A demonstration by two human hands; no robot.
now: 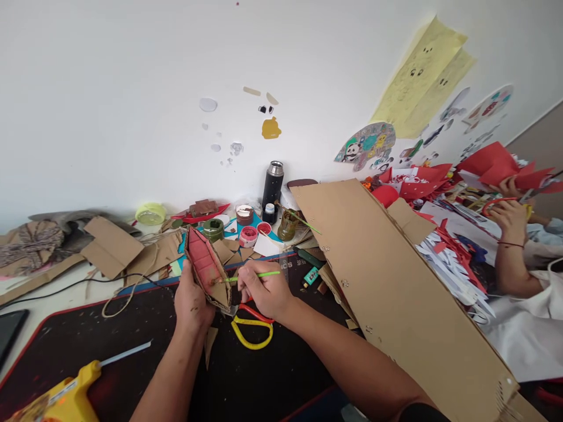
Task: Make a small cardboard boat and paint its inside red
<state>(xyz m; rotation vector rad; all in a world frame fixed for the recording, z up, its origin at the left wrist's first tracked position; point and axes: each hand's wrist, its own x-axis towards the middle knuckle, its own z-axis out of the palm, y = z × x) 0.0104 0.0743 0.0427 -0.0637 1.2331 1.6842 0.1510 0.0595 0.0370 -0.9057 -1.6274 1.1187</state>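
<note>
My left hand [193,302] grips a small boat-shaped cardboard piece [204,264] with raised edges, tilted up above the dark mat. Most of its inside is painted pinkish red; the end nearest me is bare brown. In my right hand [264,290] is a thin paintbrush [253,276] with a bright green handle, its tip against the inside of the cardboard piece near the bare end. Below my right hand lie scissors [252,334] with yellow and red handles, their blades hidden. Open paint jars, one pink [248,235] and one green [213,229], stand just behind.
A yellow glue gun [74,392] lies at the lower left. On the right leans a large cardboard sheet [396,281]; beyond it a co-worker's hands [510,217] hold scissors and red paper. A black thermos [273,186] stands by the wall, near a murky jar [287,225].
</note>
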